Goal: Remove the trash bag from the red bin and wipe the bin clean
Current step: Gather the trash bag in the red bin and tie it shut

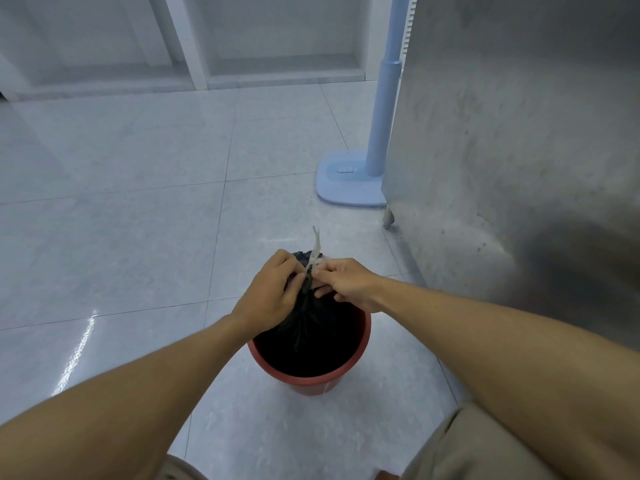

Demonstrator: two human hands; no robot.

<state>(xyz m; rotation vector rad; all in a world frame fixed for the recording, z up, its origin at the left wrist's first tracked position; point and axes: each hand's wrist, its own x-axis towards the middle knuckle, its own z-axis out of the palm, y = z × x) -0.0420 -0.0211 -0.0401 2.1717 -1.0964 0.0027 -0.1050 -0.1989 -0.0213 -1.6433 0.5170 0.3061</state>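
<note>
The black trash bag [308, 327] is still seated in the red bin [311, 377], its gathered neck pinched by the left hand [268, 296]. A pale tie strip [316, 252] is gripped by the right hand [349, 284]. The knot seems unfinished; afterwards a straight upward lift is needed.

The bin [309, 375] is standing on the floor [121, 216], the trash bag [308, 334] sitting inside it; the fan stand [353, 181] is standing behind it, the cabinet [519, 133] to its right.
</note>
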